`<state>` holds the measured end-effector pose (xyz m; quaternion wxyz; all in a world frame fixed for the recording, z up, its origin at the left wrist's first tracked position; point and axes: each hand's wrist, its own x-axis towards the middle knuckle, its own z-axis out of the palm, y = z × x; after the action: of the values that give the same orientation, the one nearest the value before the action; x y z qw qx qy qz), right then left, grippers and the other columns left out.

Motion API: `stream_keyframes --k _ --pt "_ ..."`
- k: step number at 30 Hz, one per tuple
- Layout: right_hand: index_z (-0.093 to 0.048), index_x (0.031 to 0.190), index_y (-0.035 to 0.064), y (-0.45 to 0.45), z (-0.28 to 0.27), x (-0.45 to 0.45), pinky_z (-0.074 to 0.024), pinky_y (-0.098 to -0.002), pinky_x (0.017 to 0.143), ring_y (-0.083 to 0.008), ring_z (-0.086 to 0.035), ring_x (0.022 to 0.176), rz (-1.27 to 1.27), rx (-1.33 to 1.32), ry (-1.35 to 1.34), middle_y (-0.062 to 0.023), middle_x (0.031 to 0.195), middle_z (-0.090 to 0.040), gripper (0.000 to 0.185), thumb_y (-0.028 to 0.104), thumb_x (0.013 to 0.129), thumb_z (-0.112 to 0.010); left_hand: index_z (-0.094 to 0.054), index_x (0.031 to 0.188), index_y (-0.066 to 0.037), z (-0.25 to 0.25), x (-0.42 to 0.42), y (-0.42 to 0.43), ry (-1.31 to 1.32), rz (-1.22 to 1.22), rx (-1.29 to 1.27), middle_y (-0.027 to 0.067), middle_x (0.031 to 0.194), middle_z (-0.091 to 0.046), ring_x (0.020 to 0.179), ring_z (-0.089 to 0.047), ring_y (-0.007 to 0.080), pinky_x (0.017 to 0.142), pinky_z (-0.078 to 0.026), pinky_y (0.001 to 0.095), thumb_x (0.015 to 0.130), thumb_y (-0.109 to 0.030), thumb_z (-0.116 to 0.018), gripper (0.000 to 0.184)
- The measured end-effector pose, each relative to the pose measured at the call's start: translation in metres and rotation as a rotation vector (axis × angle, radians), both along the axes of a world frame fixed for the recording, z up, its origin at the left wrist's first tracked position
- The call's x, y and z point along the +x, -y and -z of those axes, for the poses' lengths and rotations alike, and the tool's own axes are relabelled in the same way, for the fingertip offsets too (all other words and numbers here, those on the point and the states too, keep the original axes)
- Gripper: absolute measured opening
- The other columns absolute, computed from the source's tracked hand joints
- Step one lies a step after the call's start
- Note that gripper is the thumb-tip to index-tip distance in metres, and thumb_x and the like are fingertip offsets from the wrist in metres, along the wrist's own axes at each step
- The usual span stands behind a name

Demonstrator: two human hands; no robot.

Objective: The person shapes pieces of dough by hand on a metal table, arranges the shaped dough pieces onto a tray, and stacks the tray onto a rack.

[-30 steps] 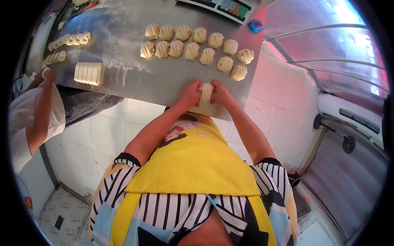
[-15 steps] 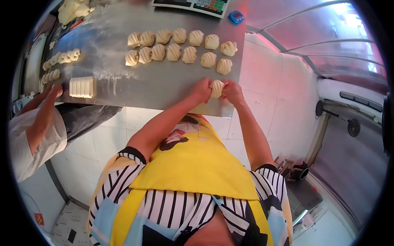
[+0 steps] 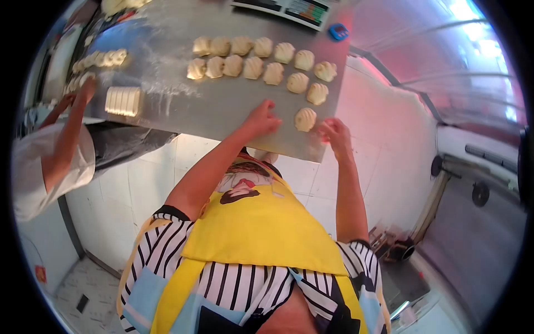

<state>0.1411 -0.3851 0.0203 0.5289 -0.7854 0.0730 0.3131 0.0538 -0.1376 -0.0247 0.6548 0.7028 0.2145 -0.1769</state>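
A shaped dough roll rests on the metal table near its right front corner, touched by neither hand. Just left of it is my left hand, open and empty over the table. My right hand is to the right of the roll, past the table's edge, empty with its fingers apart. Behind the roll, two rows of twisted dough rolls run across the table.
Flat dough strips lie side by side at the left. A co-worker's hand is at smaller dough pieces. A scale and a blue timer sit at the back.
Both my hands have let go of the dough roll and moved apart, leaving it on the table. The co-worker's hand has moved up to the small dough pieces. The camera view has shifted.
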Motion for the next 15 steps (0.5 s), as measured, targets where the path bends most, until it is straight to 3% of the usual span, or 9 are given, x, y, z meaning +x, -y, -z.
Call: stream_keyframes --k 4,9,11,14,15 --pt "-0.063 0.100 0.0023 -0.074 -0.024 -0.024 -0.0476 -0.0259 0.057 -0.0099 -0.057 0.063 -0.228 0.090 -0.037 -0.0049 0.079 -0.064 0.021 0.020 0.088 -0.062 -0.047 0.112 0.000 -0.004 -0.063 -0.051 -0.121 -0.243 -0.278 0.0096 0.078 -0.064 0.062 -0.064 0.0160 0.052 -0.051 0.0277 0.084 -0.013 -0.066 0.037" --pt "-0.064 0.097 0.0015 -0.294 -0.015 -0.040 -0.0456 -0.0246 0.057 -0.0078 -0.053 0.063 -0.825 0.163 0.059 -0.0015 0.077 -0.061 0.027 0.026 0.085 -0.066 -0.049 0.108 -0.002 -0.005 -0.115 -0.106 -0.079 -0.496 -0.399 0.0100 0.076 -0.063 0.059 -0.063 0.0159 0.050 -0.050 0.0270 0.086 -0.015 -0.064 0.030" --pt "-0.064 0.098 0.0016 -0.390 -0.014 -0.054 -0.0457 -0.0244 0.057 -0.0086 -0.053 0.063 -0.932 0.164 0.042 -0.0010 0.077 -0.060 0.035 0.032 0.082 -0.069 -0.049 0.107 -0.002 -0.003 -0.139 -0.128 -0.053 -0.588 -0.426 0.0100 0.077 -0.063 0.059 -0.063 0.0162 0.049 -0.050 0.0271 0.086 -0.016 -0.064 0.029" --pt "-0.062 0.104 -0.0003 -0.523 0.020 -0.073 -0.0478 -0.0390 0.079 -0.0261 -0.061 0.089 -1.196 0.022 0.329 -0.0161 0.096 -0.063 0.055 0.044 0.074 -0.074 -0.053 0.104 -0.003 -0.010 -0.178 -0.159 -0.074 -0.715 -0.433 0.0095 0.080 -0.063 0.063 -0.063 0.0160 0.052 -0.050 0.0265 0.087 -0.016 -0.062 0.024" --pt "-0.061 0.106 -0.0003 -0.552 0.030 -0.086 -0.0476 -0.0404 0.082 -0.0282 -0.060 0.094 -1.173 -0.069 0.390 -0.0180 0.101 -0.062 0.059 0.044 0.071 -0.077 -0.054 0.103 -0.003 -0.012 -0.190 -0.169 -0.092 -0.760 -0.443 0.0097 0.082 -0.064 0.066 -0.063 0.0157 0.054 -0.050 0.0259 0.088 -0.015 -0.061 0.021"
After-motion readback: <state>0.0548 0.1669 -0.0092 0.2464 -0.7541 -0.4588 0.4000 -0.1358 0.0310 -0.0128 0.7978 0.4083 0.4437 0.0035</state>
